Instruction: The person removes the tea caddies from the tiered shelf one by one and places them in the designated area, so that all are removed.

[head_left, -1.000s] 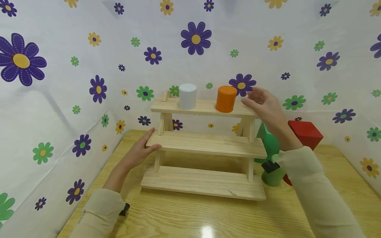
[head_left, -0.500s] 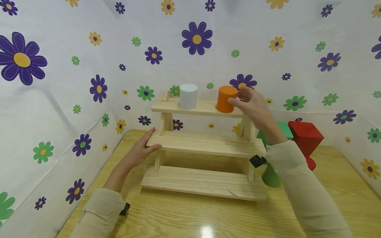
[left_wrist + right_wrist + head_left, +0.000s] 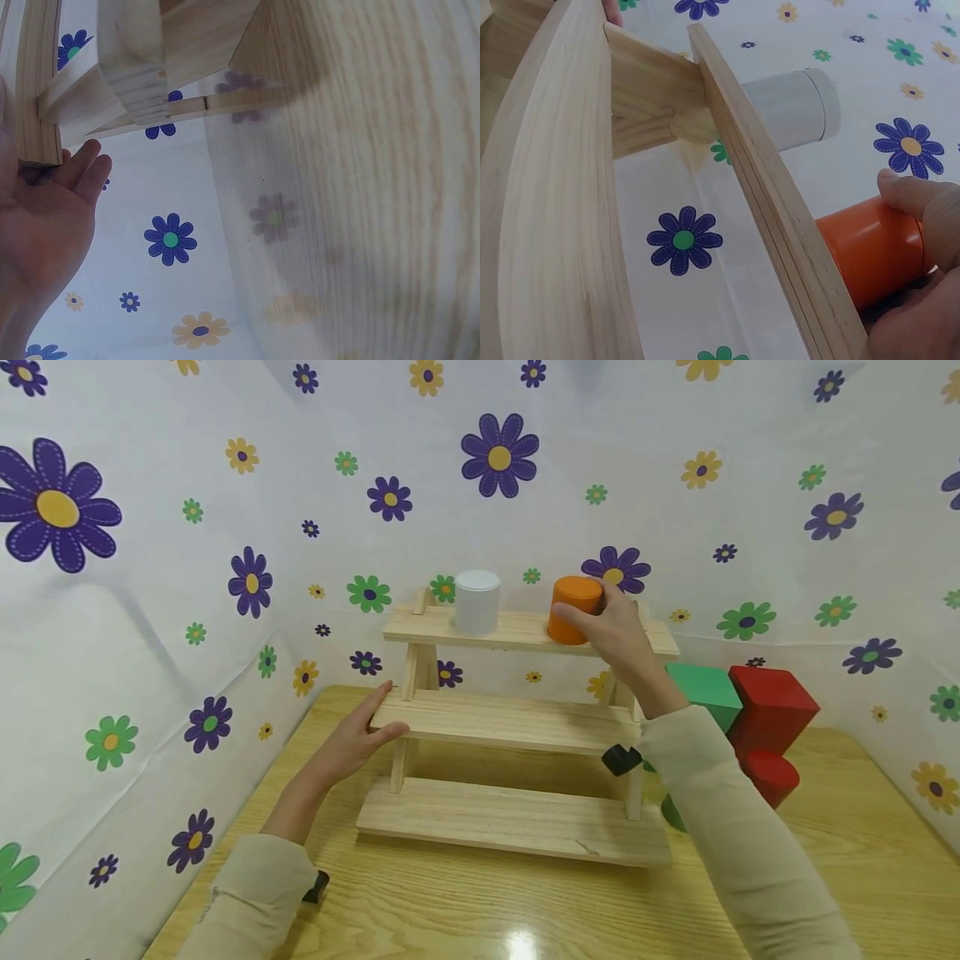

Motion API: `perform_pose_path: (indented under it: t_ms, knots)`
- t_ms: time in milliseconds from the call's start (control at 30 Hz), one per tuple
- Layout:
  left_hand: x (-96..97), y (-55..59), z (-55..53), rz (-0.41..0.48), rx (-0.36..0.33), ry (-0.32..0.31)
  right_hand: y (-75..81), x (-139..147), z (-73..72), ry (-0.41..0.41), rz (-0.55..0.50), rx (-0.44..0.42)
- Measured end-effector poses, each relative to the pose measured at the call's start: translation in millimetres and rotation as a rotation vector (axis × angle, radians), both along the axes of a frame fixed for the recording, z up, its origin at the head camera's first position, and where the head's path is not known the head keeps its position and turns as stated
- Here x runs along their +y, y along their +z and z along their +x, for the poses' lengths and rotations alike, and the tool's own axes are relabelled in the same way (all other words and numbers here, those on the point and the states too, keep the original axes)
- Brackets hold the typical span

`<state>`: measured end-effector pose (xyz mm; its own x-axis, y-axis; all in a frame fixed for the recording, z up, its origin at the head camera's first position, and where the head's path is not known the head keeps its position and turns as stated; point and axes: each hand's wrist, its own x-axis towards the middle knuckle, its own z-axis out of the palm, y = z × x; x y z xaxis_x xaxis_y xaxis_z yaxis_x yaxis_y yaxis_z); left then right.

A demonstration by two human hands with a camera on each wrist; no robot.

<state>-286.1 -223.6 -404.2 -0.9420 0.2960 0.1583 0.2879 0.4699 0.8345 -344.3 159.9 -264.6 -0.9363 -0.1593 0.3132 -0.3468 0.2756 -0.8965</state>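
Note:
A three-step wooden shelf stand point(image 3: 510, 720) stands on the table. My left hand point(image 3: 347, 750) grips the left end of its middle step, thumb on the upper face; in the left wrist view, fingertips point(image 3: 91, 174) show past the board's end. On the top step, an orange cylindrical can point(image 3: 576, 590) stands upright toward the right. My right hand point(image 3: 624, 635) holds this can from the right, thumb across its front and other fingers mostly hidden behind it. To its left, apart from it, a white can point(image 3: 477, 607) stands upright on the same step.
Right of the stand are a green box point(image 3: 701, 692), a red box point(image 3: 772, 703) and a red cylinder point(image 3: 772, 778). My right sleeve partly covers a darker green object point(image 3: 672, 815) by the bottom step. Flower-printed white cloth point(image 3: 337, 427) hangs behind.
My right hand has moved left from beside the top step's right end and taken hold of the orange can. The left hand stays on the middle step.

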Motion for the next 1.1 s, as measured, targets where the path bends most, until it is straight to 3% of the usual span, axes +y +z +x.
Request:
perform_pose_path:
  t_ms: [333,567,933,1100]
  knots:
    - [1.9,-0.7,0.2,0.027,-0.005,-0.011,-0.9,10,10.8,-0.024,0.006,0.021]
    - [1.1,-0.5,0.8,0.037,-0.022,-0.002,6.6,23,31.2,-0.064,0.038,0.015]
    - [0.7,-2.0,0.3,0.03,-0.019,-0.004,8.0,55,66.3,-0.037,0.07,0.019]
    - [0.4,-1.0,0.1,0.021,-0.015,-0.006,9.0,74,86.9,-0.077,0.189,-0.002]
